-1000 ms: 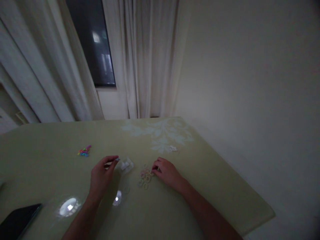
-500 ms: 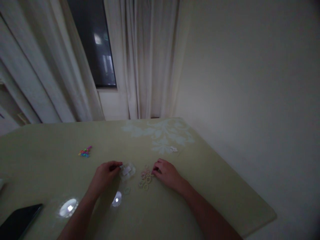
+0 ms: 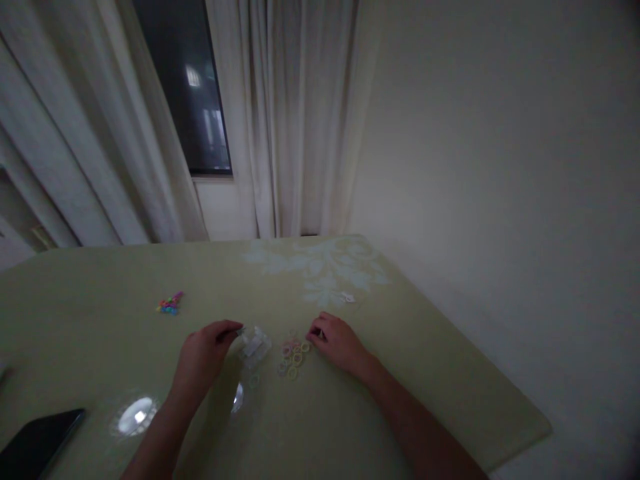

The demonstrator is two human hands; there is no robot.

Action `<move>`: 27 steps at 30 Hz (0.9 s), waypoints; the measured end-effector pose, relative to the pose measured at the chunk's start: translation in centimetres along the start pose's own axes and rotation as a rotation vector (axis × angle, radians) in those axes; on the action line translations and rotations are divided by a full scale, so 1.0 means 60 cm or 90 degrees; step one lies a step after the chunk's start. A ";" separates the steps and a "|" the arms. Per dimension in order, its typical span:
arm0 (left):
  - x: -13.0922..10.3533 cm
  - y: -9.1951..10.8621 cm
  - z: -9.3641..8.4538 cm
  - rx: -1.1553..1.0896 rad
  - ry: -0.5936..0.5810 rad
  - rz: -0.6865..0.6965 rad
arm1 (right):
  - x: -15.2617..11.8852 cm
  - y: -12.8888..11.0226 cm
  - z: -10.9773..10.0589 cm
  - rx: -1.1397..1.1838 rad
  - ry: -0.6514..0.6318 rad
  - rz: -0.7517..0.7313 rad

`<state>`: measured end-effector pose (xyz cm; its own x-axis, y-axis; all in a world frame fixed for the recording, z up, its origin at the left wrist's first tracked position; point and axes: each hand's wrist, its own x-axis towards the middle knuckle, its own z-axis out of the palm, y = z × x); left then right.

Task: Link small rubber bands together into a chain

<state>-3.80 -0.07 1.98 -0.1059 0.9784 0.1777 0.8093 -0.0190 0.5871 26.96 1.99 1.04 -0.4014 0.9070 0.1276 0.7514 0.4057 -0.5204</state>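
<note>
Pinching bag (image 3: 255,346), left hand (image 3: 204,349), right hand (image 3: 339,341) beside rings (image 3: 297,359)

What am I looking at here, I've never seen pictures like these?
There is no robot: a camera on a person's head looks down past their two bare hands. The picture from now is that one view. On the pale green table lie small pale rings, a brightly coloured cluster and a dark flat object. The left hand pinches the edge of a clear plastic bag. The right hand is at the rings; whether it holds one is unclear.
</note>
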 end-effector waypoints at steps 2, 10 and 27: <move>-0.002 0.004 0.001 0.057 0.004 0.024 | -0.001 -0.001 -0.001 0.001 -0.003 -0.002; -0.014 0.010 0.004 0.197 -0.078 0.116 | -0.001 0.000 -0.002 0.001 -0.006 0.003; -0.025 0.049 0.000 0.307 -0.174 0.181 | -0.003 0.004 -0.008 0.089 -0.058 -0.058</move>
<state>-1.25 -1.58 3.44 0.2526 0.9671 0.0286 0.9606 -0.2542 0.1126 27.47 1.98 1.27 -0.5155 0.8503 0.1059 0.6316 0.4605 -0.6237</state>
